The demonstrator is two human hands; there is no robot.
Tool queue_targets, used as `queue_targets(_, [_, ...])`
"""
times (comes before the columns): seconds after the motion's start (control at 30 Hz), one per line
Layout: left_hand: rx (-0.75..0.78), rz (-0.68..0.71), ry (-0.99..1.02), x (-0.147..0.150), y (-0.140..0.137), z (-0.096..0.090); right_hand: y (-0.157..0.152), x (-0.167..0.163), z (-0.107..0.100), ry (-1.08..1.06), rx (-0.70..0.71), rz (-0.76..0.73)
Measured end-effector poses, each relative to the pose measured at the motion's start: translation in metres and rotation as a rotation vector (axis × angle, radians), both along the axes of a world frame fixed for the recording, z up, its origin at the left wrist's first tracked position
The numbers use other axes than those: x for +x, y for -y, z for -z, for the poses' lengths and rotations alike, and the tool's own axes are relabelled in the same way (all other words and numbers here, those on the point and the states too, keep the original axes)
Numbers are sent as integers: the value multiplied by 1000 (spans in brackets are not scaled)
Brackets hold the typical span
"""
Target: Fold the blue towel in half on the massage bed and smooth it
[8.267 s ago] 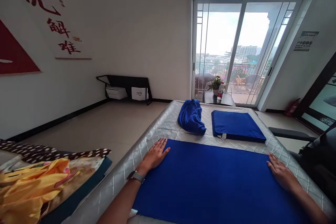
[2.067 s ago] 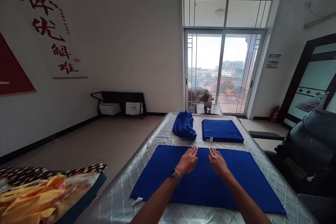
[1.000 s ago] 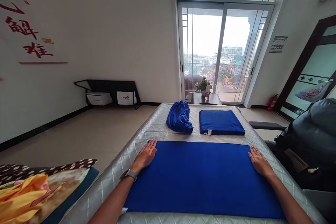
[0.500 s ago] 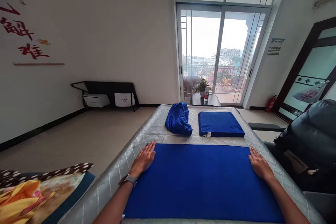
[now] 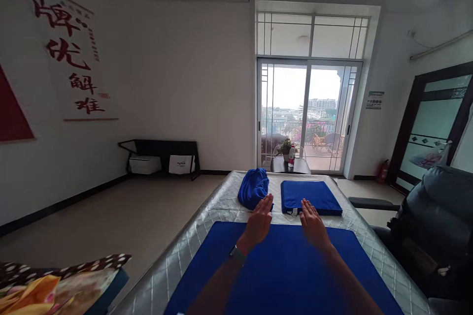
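Observation:
A blue cloth [image 5: 284, 270] lies spread flat on the silver quilted mattress [image 5: 192, 241]. Above its far edge is my left hand [image 5: 259, 221], fingers stretched out and holding nothing; a watch band circles that wrist. My right hand [image 5: 312, 220] is likewise outstretched and empty, near the same edge. Whether either palm touches the cloth, I cannot tell. Just beyond my left hand sits a crumpled blue cloth [image 5: 253, 187]. A flat stack of folded blue cloths [image 5: 310, 194] with a white tag lies beyond my right hand.
Past the mattress, a small table [image 5: 273, 166] carries a potted plant [image 5: 285, 147] and a bottle [image 5: 291, 156]. A dark armchair [image 5: 439, 206] stands on the right. At lower left are patterned fabrics [image 5: 66, 285]. A low black rack [image 5: 166, 150] holds white boxes by the wall.
Both hands have left the cloth's side edges and moved inward and forward toward its middle. My view has tilted upward, showing more wall and ceiling.

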State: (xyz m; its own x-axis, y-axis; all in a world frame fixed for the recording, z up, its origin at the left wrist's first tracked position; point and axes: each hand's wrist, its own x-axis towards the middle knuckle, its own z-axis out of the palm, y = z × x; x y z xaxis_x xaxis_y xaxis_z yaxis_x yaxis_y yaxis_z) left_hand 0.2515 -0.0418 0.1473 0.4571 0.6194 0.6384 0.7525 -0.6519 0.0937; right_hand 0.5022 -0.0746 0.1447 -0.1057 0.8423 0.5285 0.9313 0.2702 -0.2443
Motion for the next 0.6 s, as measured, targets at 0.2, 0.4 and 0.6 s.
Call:
queue_targets(0.2, [-256,-21,-229,57,-6,95,-11,-55,76,135,-374,-71])
queue_targets(0.4, [-294,-15,-171,55,-16,127,-18,-51,98,164,-400,-88])
queue_targets(0.6, [-340,-2,-186,54,-17,124,-17,-52,94,167,-409,-93])
